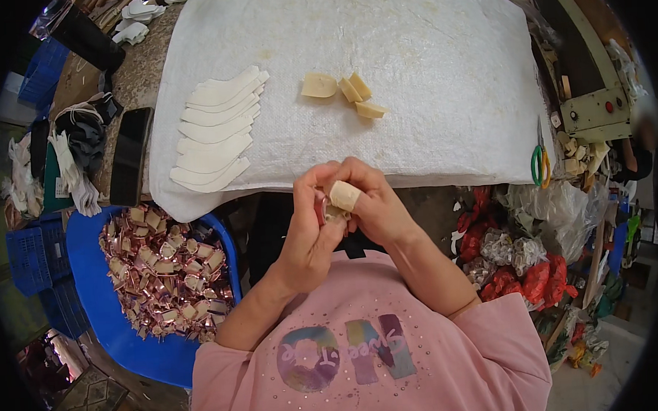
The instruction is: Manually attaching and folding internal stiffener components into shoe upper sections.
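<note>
The left hand [307, 239] and right hand [379, 207] grasp a small beige piece [345, 196] together.
It sits by the white-covered worktop's [435, 120] near edge; a loosened pinch could drop it, though overlap hides the grip's firmness.

A brown worktable [136, 76] bears white woven sheeting [425, 47]; pale floor [616, 362] shows lower right.

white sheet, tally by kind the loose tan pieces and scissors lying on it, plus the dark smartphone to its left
Loose tan pieces: 4
Scissors: 1
Dark smartphone: 1
Total: 6
</note>
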Demonstrator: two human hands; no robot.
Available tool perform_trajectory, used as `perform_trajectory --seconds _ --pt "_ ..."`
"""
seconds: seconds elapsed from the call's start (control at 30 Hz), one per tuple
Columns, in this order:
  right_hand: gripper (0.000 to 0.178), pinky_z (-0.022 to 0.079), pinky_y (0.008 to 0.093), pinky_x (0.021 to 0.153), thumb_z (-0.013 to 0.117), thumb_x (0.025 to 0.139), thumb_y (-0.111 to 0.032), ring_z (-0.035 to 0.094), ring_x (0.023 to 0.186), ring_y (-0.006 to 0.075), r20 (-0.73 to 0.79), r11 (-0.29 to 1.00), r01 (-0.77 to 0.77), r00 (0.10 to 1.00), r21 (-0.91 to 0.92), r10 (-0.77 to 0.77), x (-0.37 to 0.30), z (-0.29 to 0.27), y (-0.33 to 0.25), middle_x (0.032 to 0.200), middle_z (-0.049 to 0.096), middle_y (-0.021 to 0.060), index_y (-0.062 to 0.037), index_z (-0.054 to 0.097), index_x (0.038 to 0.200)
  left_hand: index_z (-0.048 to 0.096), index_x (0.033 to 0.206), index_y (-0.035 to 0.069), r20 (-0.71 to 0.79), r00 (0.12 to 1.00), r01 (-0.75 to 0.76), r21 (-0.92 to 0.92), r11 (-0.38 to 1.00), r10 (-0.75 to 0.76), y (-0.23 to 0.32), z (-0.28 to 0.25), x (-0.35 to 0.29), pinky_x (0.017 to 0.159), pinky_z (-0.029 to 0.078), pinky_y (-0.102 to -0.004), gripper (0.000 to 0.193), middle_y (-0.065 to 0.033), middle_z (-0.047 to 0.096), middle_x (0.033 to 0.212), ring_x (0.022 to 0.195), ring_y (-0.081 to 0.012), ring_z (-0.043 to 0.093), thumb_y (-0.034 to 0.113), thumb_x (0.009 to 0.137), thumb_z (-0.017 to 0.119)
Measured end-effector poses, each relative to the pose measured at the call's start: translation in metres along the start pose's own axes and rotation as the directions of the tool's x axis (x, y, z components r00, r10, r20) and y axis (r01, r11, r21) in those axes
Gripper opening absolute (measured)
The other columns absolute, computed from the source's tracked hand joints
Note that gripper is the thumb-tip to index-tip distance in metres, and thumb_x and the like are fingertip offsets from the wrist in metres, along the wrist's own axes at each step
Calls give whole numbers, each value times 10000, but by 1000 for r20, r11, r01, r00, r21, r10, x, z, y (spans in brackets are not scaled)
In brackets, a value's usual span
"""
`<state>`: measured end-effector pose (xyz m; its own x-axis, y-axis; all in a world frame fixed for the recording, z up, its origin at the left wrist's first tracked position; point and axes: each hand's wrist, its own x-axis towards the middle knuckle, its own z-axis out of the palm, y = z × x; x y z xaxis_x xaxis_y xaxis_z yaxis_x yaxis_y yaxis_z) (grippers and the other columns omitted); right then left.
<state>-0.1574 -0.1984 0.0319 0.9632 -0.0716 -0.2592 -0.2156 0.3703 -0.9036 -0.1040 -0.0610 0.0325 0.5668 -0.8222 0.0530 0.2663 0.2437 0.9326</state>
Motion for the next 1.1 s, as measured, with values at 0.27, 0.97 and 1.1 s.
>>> perform_trajectory --seconds 0.27,0.97,1.1 --pt "261 476 228 664 472 927 -139 528 885 101 44 963 268 963 -27 -266 -5 0 15 1074 518 65 -36 486 1166 129 1408 123 -183 977 91 -109 990 -110 -2 3 0 704 440 -238 674 -86 481 1053 841 -113 496 70 815 443" --pt "254 427 228 515 511 940 -270 519 651 86 -53 981 180 981 -77 -184 7 -29 -5 722 546 12 -27 581 914 481 1182 -13 -190 981 36 325 945 28 2 -12 12 773 487 -252 455 -87 553 1045 891 -129 572 -18 773 679" --pt "226 422 225 512 543 907 -244 519 621 68 58 996 68 996 -49 -65 15 -41 -12 693 546 5 -35 553 822 499 1164 -18 -32 974 -147 673 725 226 6 -13 17 669 486 -229 432 -60 534 968 804 -114 566 -66 761 647"
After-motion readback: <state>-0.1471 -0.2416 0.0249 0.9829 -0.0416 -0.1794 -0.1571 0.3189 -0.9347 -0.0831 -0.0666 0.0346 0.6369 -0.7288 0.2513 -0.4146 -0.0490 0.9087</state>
